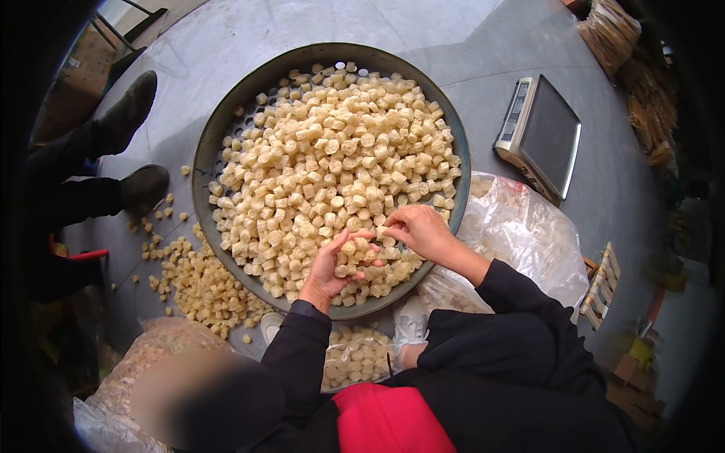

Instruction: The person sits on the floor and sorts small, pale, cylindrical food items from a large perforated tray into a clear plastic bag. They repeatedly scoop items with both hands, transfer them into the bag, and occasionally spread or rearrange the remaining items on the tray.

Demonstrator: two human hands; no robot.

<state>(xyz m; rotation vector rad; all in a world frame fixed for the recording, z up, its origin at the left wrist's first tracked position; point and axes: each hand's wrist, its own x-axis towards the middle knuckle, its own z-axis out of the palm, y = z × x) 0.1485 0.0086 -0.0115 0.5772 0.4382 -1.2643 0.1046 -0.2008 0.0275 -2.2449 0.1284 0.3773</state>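
Observation:
A large round metal tray with holes [201,189] holds a heap of pale cream, short chunky pieces [325,151]. Over the tray's lower right part, my left hand [332,268] is cupped, its fingers curled around several pieces [355,249]. Just to its right, my right hand [423,234] pinches a piece [384,232] at its fingertips. A clear plastic bag of similar pieces [356,362] lies below the tray, between my shoes.
Another person's dark legs and boots [121,113] are at left, near loose pieces [204,287] spilled on the floor [476,38]. A flat scale [536,136] stands right of the tray, above crumpled plastic bags [513,234]. A filled sack [143,355] sits at lower left.

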